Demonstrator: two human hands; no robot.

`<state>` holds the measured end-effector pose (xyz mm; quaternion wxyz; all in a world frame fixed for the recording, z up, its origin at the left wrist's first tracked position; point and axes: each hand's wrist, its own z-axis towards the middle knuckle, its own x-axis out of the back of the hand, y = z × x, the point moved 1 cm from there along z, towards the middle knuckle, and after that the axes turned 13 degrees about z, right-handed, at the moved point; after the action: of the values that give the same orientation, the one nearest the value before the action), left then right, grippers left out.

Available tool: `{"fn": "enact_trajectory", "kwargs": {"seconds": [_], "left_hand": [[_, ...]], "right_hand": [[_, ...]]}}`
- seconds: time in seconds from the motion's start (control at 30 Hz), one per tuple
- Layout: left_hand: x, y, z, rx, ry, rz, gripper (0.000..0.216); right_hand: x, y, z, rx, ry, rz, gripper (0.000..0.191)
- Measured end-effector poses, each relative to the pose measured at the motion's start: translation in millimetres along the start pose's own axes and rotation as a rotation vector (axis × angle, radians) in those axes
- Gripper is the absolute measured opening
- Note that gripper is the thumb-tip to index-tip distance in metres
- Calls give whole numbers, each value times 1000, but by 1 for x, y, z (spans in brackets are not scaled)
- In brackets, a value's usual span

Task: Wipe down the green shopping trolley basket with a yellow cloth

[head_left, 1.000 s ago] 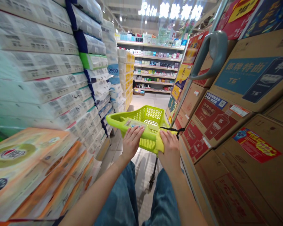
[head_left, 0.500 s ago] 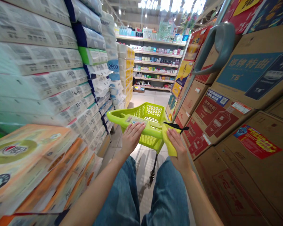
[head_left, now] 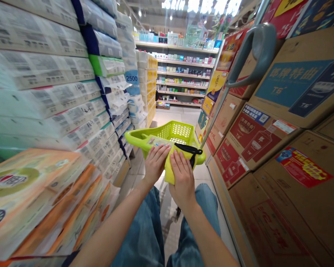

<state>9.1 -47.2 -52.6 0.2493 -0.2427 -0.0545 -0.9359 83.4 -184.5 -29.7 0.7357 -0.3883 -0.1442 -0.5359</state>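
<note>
Left hand (head_left: 156, 163): fingers extended over near handle of green cart (head_left: 161, 131); thumb hidden, grip cannot be told. Right hand (head_left: 181, 176): fingers nearly straight, holding yellow cloth (head_left: 169, 175) against same handle. Cart stands between stacked packs (head_left: 69, 92) and cartons (head_left: 263, 139).

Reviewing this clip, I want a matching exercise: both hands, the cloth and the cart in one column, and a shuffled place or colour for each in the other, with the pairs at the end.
Column one
1. Left hand
2. Right hand
3. Cloth
4. Cart

Column two
A. Yellow with black edging
B. On top of the cloth
C. Lime green, with rows of holes
D. Directly on the cart, left of the cloth in the picture

Pairs: 1-D, 2-B, 3-A, 4-C
</note>
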Motion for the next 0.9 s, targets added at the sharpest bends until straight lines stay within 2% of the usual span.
{"fn": "enact_trajectory", "kwargs": {"seconds": [0.1,0.23,0.37,0.47,0.57,0.67,0.77,0.9], "left_hand": [[-2,-3,0,-18,-3,5,38],[-5,-5,0,-36,4,16,40],[-5,-3,-1,-16,18,11,39],[-4,-2,-1,-12,1,8,39],[-2,-1,-2,-11,-27,6,39],[-1,1,-2,-10,-30,3,40],[1,1,-1,-6,-24,-2,40],[2,-2,-1,-14,-26,-5,39]], "right_hand": [[6,6,-4,16,-30,14,76],[34,34,-21,12,12,152,76],[63,77,-23,-171,183,422,55],[70,94,-18,-303,233,521,49],[61,77,-16,-196,206,353,57],[38,38,-14,-58,122,124,69],[16,8,-7,-24,34,36,73],[11,6,-2,36,-42,48,72]]}}
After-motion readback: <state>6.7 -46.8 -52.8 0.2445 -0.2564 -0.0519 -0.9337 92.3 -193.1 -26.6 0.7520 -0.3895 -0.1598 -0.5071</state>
